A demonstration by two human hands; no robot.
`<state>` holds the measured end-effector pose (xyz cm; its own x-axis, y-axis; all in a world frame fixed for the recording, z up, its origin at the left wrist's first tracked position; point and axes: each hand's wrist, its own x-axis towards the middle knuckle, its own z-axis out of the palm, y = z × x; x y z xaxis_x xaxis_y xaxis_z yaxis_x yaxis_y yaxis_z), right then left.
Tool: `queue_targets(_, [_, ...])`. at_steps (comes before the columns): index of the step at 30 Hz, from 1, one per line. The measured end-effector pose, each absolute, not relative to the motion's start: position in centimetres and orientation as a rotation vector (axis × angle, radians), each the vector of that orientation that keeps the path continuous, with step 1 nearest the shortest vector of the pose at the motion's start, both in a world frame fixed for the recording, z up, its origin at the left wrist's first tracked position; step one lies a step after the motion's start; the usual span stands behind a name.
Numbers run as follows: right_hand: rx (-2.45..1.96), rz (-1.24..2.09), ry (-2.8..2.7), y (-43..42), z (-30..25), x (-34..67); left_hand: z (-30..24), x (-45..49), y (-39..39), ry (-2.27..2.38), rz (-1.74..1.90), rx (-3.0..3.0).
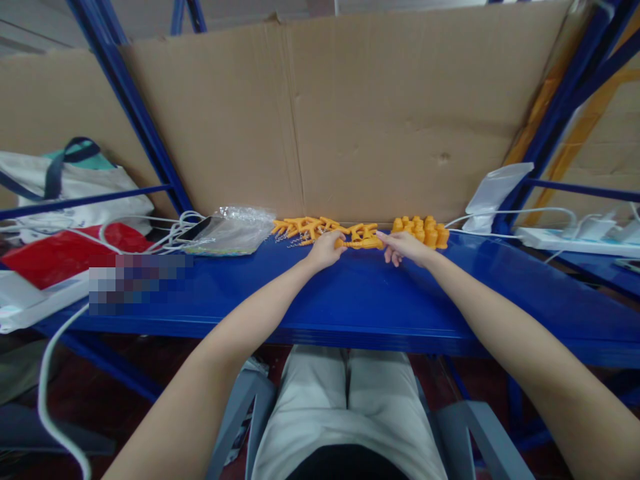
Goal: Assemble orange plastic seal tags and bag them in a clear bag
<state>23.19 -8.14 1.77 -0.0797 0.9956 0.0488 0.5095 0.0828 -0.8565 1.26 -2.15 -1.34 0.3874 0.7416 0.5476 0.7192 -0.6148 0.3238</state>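
My left hand is closed in a pinch on the thin end of an orange plastic piece, held low over the blue shelf. At the piece's other end is my right hand, its thumb and fingers around the tip and its lower fingers hanging loosely curled. Just behind my left hand lies a pile of branching orange plastic parts, with small twisted metal bits along its near side. Right beside my right hand, several stubby orange pieces stand upright in a cluster. My fingers partly hide the held piece.
The blue shelf ends in front of my lap, with a cardboard wall behind. On the left lie a clear plastic bag, white cables, a red bag and a blurred patch. A white power strip sits at right.
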Motion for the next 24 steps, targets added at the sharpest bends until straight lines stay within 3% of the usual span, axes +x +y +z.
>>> queue_targets(6, [-1.621,0.919,-1.592,-8.42,1.82,22.54,-1.14,1.43,-2.34,1.403,1.02,2.508])
queue_targets(24, [-1.377,1.032,-1.581,-8.01,1.51,23.22,-1.16,1.23,-2.14,1.384,1.089,2.457])
